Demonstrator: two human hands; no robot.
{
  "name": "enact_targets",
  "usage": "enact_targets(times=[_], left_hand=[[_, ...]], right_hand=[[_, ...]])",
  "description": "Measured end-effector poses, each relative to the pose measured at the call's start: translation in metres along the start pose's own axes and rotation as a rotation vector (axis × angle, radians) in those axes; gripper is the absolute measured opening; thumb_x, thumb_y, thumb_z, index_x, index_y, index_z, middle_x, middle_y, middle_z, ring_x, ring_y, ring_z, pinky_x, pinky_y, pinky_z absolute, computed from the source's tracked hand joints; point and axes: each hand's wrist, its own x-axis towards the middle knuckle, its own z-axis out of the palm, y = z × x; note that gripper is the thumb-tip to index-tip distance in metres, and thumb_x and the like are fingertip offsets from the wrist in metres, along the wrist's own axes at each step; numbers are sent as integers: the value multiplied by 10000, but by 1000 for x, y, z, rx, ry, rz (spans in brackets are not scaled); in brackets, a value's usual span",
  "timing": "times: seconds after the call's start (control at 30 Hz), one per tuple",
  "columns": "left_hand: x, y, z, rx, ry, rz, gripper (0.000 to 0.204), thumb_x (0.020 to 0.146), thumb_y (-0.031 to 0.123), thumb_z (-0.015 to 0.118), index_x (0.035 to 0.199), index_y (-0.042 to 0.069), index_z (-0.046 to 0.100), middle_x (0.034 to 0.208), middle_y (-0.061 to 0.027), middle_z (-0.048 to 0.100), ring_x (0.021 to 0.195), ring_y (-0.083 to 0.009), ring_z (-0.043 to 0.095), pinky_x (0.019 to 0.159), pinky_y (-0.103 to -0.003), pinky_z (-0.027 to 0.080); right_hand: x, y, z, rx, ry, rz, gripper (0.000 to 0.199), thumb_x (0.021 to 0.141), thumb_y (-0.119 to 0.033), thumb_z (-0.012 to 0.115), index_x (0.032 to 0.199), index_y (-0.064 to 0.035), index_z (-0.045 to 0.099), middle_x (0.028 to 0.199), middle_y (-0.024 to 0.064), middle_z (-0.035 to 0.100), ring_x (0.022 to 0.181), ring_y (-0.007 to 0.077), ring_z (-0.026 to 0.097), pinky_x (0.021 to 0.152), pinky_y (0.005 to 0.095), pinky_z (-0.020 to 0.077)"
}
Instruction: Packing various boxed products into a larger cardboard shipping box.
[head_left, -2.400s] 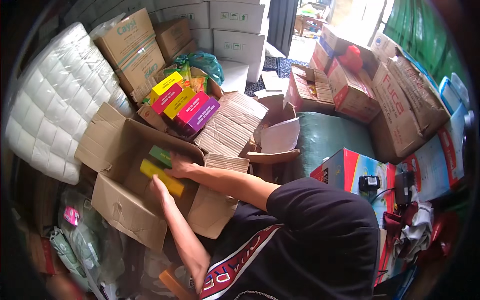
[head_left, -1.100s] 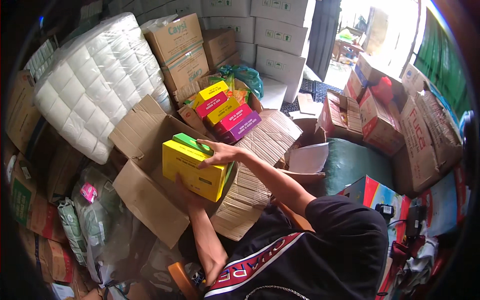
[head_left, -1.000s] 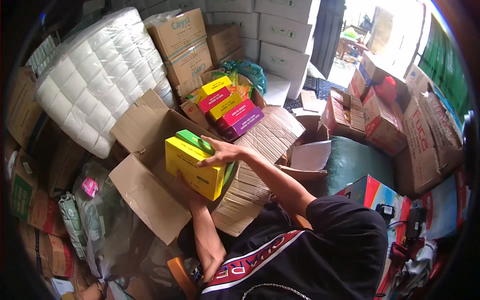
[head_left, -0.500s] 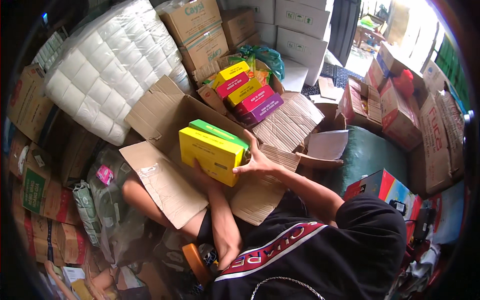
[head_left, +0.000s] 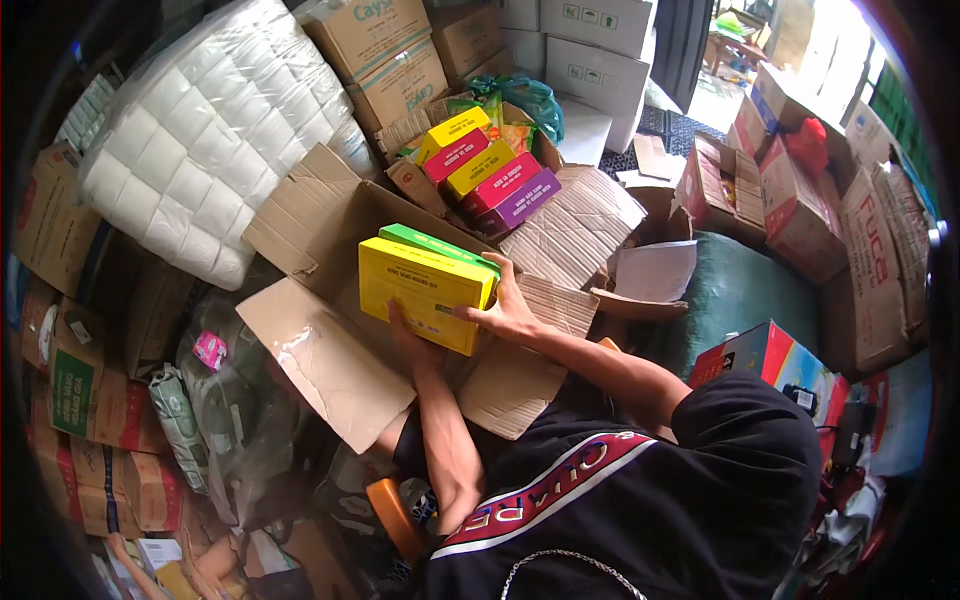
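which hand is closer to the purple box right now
Right hand: it grips the held yellow box at its right end, below the purple box in the picture; the left hand is farther, down and left.

Free gap inside carton (head_left: 345, 240), left of left hand (head_left: 412, 335). Coloured boxes (head_left: 500, 184) obstruct beyond right hand (head_left: 508, 308); flap (head_left: 515, 390) beneath its wrist.

Storeroom with stacks of cartons (head_left: 598, 92)
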Motion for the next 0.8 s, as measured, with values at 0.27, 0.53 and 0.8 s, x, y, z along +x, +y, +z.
enact_targets(times=[0.27,0.53,0.8], left_hand=[[4,-8,15,-272,-63,89,822,960,743,405,1528,149,416,1484,-119,490,1354,-296,477,1098,-540,400],[41,-39,-49,488,264,-217,645,953,597,585,1372,107,595,1201,-60,674,1057,-204,625,906,-382,492],[52,-47,-61,710,253,-175,557,962,534,594,1278,77,637,1143,-75,694,947,-183,646,793,-365,515]], right_hand=[[10,-30,-16,322,161,218,771,812,-263,784,1392,-28,334,1213,178,559,1102,264,611,949,406,539],[103,-98,-52,937,57,282,648,890,-421,645,1389,-32,508,1280,147,640,1152,307,652,991,533,531],[245,-169,-56,407,611,554,689,822,-542,678,1325,-94,531,1238,152,650,1050,299,705,880,528,572]])
